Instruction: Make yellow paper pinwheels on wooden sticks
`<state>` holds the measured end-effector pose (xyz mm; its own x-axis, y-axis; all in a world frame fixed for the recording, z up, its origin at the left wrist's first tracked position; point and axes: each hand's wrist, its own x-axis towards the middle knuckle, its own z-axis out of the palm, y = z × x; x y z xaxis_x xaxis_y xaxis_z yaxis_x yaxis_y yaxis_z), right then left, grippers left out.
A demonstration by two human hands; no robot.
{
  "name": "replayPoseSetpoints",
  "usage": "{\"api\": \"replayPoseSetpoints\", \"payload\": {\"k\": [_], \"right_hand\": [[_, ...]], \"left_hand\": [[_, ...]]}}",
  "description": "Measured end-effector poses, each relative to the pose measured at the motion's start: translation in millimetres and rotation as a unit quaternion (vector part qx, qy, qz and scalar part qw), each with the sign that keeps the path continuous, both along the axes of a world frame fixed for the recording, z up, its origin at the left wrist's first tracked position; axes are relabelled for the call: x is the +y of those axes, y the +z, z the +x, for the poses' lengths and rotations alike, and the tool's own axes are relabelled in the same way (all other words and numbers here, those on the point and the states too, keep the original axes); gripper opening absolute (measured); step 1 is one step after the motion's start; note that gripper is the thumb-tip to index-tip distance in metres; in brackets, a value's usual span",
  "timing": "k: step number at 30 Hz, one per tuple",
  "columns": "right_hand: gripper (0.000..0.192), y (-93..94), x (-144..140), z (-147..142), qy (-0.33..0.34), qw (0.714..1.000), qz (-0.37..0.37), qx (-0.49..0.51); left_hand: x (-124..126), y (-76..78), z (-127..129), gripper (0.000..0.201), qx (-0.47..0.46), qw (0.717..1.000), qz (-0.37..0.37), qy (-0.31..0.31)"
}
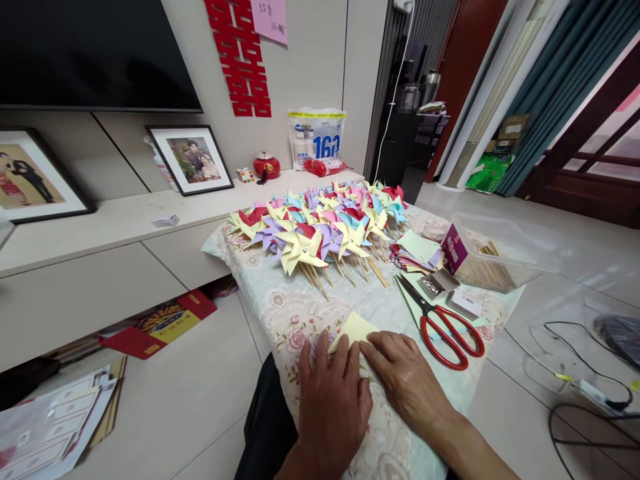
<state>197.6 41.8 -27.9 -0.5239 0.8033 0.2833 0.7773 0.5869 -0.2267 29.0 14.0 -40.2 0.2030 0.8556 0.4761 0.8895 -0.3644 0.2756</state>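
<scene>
A pale yellow sheet of paper [354, 329] lies at the near edge of the cloth-covered table, one corner pointing away from me. It looks folded, though its near edge is covered by my fingers. My left hand [333, 393] rests flat with fingers stretched, their tips on the paper's left and near side. My right hand [400, 370] has thumb and forefinger closed at the paper's right corner. To the right of that hand lie scissors with red handles [445, 333]. Finished-looking paper pinwheels [303, 250] on wooden sticks cover the far part of the table.
A stack of coloured paper [417, 250] and a small box of metal fasteners [437, 283] lie right of the pinwheels. A clear plastic tub [505, 250] with wooden sticks stands at the table's right edge. A TV cabinet [115, 230] borders the left; cables [575, 363] trail across the floor.
</scene>
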Motion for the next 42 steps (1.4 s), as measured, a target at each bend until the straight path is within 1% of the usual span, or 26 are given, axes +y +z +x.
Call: {"api": "replayPoseSetpoints", "payload": {"k": [6, 14, 17, 21, 25, 28, 31, 34, 37, 39, 40, 42], "right_hand": [[0.032, 4.5, -2, 2, 0.011, 1.000, 0.006, -0.012], [0.037, -5.0, -5, 8, -0.022, 0.998, 0.056, -0.019], [0.039, -7.4, -6, 8, -0.035, 0.996, 0.075, -0.019], [0.041, -6.7, -6, 10, -0.049, 0.996, 0.073, -0.007], [0.033, -2.4, 3, 12, -0.081, 0.995, 0.018, 0.055], [0.030, 2.9, 18, 11, -0.148, 0.983, -0.043, 0.104], [0.034, 9.5, 33, 7, -0.203, 0.965, -0.114, 0.120], [0.038, 15.7, 41, 5, -0.206, 0.954, -0.179, 0.126], [0.044, 19.5, 41, 7, -0.184, 0.942, -0.234, 0.154], [0.047, 20.5, 36, 9, -0.173, 0.923, -0.273, 0.210], [0.048, 20.7, 33, 9, -0.172, 0.907, -0.292, 0.249], [0.051, 20.6, 24, 10, -0.183, 0.865, -0.314, 0.346]], "left_hand": [[-1, -2.6, 0, 0.038, 0.027, 0.999, 0.019, 0.009], [-7, -2.1, -7, 0.038, 0.097, 0.995, 0.033, 0.018], [-8, -5.0, -6, 0.037, 0.091, 0.995, 0.034, 0.025], [-9, -10.5, 0, 0.033, 0.049, 0.995, 0.054, 0.064], [-10, -12.6, 5, 0.032, 0.032, 0.995, 0.058, 0.080], [-11, -10.2, 4, 0.033, 0.034, 0.995, 0.054, 0.083], [-12, -6.2, 0, 0.033, 0.048, 0.995, 0.050, 0.073], [-11, -2.9, -2, 0.032, 0.058, 0.995, 0.053, 0.065], [-10, -1.3, -1, 0.033, 0.051, 0.995, 0.060, 0.065], [-10, -1.4, 0, 0.034, 0.034, 0.994, 0.074, 0.068], [-10, -1.8, 0, 0.035, 0.021, 0.994, 0.088, 0.067], [-12, -3.7, -1, 0.039, -0.017, 0.991, 0.121, 0.052]]}}
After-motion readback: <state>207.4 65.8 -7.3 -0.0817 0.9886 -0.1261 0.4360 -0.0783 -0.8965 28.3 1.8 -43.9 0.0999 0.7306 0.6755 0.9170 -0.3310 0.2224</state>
